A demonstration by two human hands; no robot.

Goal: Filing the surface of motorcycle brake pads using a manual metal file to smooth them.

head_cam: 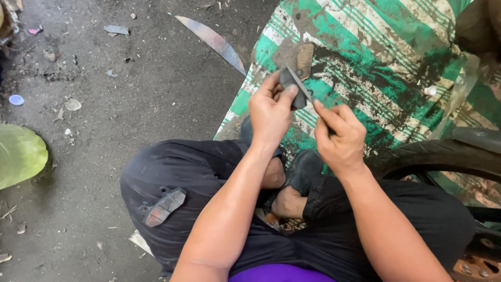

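1. Black trousers (209,172) carry a small dark pad (164,207) on one knee.
2. Left hand (270,112) pinches a dark flat piece (288,79).
3. Right hand (342,138) pinches a thin metal strip (301,85) against it, above the green mat (386,62).

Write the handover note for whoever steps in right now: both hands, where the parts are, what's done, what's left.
Left hand: fingers pinch a small dark flat pad upright over the green striped mat.
Right hand: fingers grip a thin flat tool, its tip laid against the pad.
A second pad rests on the left thigh. A long metal blade lies on the ground by the mat's edge; a tyre is at right.
Done: cannot tell how far the pad is worked.
Left: second pad untouched.
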